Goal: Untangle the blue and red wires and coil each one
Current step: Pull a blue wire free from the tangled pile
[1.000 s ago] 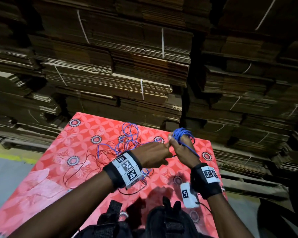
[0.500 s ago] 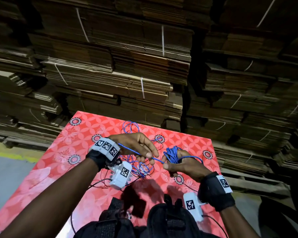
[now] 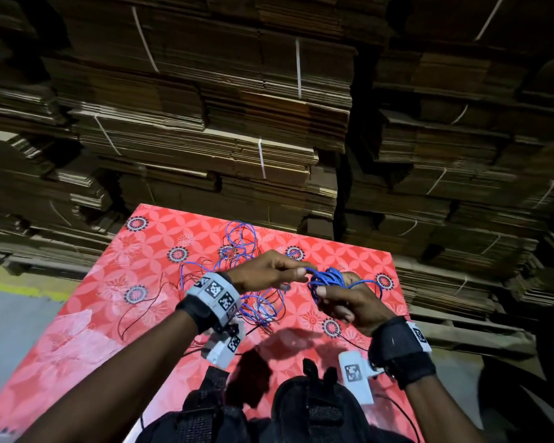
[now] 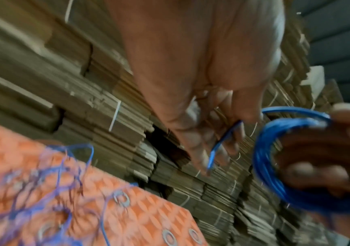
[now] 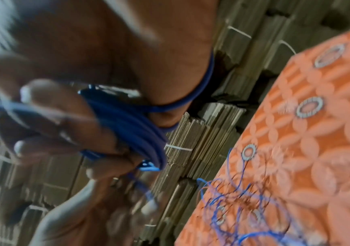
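Observation:
My right hand holds a coil of blue wire wound round its fingers, also plain in the left wrist view as a blue coil and in the right wrist view as a blue coil. My left hand pinches the running strand of blue wire right beside the coil. Loose blue wire lies in loops on the red patterned cloth, tangled with thin dark red wire that trails toward the left.
Stacks of flattened cardboard tied with white straps rise just behind the table and to the right. A black bag sits at the near edge below my arms. Grey floor lies to the left.
My left hand has moved right along the blue strand and now meets the coil on my right hand. The right hand has risen slightly. The loose tangle stays on the cloth.

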{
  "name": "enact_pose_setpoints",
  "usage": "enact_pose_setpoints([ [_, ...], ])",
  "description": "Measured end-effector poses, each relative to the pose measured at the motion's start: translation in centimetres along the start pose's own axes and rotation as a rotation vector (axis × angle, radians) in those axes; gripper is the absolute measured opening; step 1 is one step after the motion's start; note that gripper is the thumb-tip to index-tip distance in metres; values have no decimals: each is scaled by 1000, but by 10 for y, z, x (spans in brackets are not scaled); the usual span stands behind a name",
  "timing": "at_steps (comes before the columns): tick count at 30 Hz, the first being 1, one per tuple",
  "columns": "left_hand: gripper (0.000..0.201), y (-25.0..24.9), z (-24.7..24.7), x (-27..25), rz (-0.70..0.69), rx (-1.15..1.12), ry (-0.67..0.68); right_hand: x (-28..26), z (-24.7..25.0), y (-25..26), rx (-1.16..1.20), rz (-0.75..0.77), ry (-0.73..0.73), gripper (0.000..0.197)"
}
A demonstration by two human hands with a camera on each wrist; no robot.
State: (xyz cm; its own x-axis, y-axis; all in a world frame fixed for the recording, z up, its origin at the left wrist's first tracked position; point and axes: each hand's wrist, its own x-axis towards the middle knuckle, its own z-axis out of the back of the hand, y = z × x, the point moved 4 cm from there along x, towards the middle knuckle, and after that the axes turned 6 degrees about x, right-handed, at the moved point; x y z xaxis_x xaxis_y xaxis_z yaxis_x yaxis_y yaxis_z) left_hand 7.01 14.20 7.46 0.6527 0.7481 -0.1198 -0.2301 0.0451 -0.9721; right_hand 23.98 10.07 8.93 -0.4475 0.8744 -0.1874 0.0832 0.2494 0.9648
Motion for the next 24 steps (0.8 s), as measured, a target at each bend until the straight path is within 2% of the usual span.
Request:
enact_pose_setpoints([
  [3, 34, 8, -21, 4, 14, -264, 18, 0, -6, 4, 98, -13, -104, 30],
  [6, 58, 7, -36, 4, -10, -447, 30, 0, -10, 7, 235, 5, -180, 39],
  [8, 74, 2, -43, 4, -4, -465, 6, 3, -14, 10, 342, 50, -174, 40],
  [11, 96, -5, -50, 6, -30, -473, -3, 7, -21, 10, 495, 111, -71, 35],
  [17, 92, -11, -56, 0, -48, -737, 116, 8, -34, 10, 650, 108, 10, 43],
  [24, 105, -8, -53, -12, -113, -739, 284, 4, -51, 11, 591, 58, 148, 39],
])
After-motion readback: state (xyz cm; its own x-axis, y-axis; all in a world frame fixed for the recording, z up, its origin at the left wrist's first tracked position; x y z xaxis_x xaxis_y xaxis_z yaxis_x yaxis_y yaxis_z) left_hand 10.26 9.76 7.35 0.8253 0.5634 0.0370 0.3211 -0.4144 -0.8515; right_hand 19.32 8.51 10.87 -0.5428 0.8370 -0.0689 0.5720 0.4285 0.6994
